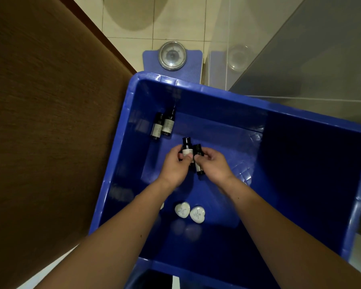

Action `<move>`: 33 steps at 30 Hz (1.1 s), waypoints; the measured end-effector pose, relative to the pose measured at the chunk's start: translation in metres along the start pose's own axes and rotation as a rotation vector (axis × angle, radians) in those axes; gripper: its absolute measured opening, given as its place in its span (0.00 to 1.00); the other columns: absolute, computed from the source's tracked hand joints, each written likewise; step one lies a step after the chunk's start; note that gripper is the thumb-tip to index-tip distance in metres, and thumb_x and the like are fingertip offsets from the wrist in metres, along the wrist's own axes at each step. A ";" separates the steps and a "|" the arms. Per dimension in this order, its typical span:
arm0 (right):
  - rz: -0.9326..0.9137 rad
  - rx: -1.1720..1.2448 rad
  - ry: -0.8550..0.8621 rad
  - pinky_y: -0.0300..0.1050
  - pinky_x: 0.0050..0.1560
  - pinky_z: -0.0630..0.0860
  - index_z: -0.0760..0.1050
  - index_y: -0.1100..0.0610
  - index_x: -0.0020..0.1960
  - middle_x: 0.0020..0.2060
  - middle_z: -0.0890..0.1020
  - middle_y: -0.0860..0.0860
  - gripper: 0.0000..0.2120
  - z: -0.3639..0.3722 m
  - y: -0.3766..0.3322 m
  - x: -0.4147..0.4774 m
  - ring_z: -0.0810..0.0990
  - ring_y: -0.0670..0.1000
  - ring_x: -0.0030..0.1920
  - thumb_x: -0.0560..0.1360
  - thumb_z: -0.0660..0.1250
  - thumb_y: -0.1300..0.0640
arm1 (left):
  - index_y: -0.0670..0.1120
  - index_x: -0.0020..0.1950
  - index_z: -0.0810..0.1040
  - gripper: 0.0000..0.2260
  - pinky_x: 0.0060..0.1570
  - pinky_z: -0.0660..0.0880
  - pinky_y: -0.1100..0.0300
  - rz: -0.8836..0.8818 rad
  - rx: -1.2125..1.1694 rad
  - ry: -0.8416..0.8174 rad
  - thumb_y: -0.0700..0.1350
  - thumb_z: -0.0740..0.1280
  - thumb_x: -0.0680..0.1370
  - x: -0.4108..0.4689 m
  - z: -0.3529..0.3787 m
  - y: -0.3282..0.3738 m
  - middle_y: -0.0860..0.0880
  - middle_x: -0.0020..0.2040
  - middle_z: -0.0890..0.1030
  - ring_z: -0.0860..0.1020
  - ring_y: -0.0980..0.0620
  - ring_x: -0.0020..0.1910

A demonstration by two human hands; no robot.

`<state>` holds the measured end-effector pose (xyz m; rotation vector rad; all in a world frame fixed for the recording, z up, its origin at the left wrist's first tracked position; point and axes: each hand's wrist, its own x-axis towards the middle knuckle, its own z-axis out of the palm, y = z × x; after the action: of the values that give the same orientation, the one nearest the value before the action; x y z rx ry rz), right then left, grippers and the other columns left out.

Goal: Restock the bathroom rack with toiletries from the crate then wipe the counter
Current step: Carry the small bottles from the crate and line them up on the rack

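The left forearm (133,215) hides all but a sliver of a white object (162,205) (soap or not, unclear), the right hand (214,164) covers one dark bottle (200,170) at its middle, and the label print is unreadable.

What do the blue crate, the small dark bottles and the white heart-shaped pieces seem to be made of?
The crate looks like glossy moulded plastic: its walls mirror the things inside and the rim is ribbed. The dark bottles seem plastic or glass, I cannot tell which, with pale matte labels, probably paper. The heart-shaped pieces look smooth and white with print; soap or plastic, uncertain.
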<state>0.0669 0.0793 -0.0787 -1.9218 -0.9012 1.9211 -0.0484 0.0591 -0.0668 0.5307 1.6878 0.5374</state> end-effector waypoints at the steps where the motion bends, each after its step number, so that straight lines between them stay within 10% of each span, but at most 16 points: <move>1: -0.002 0.011 0.010 0.33 0.36 0.75 0.75 0.58 0.59 0.41 0.81 0.49 0.10 -0.001 0.000 -0.004 0.79 0.45 0.39 0.79 0.63 0.65 | 0.43 0.60 0.74 0.09 0.60 0.75 0.45 -0.003 -0.013 -0.008 0.40 0.64 0.80 -0.004 0.001 0.002 0.41 0.53 0.80 0.79 0.43 0.56; 10: 0.024 0.034 0.070 0.40 0.35 0.74 0.69 0.57 0.59 0.40 0.75 0.50 0.11 -0.026 -0.006 -0.064 0.76 0.47 0.35 0.78 0.66 0.59 | 0.41 0.57 0.69 0.08 0.38 0.77 0.61 -0.073 -0.105 -0.021 0.37 0.63 0.79 -0.058 0.008 0.010 0.47 0.44 0.76 0.76 0.54 0.37; 33: -0.141 0.330 0.401 0.39 0.22 0.63 0.72 0.56 0.44 0.30 0.73 0.51 0.13 -0.059 -0.062 -0.306 0.68 0.47 0.23 0.79 0.63 0.47 | 0.51 0.55 0.70 0.10 0.34 0.73 0.62 0.218 0.345 -0.438 0.56 0.58 0.81 -0.233 -0.006 0.128 0.50 0.41 0.76 0.74 0.54 0.35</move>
<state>0.1336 -0.0429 0.2064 -1.8860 -0.5462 1.4251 -0.0079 0.0167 0.1925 1.0135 1.3104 0.2547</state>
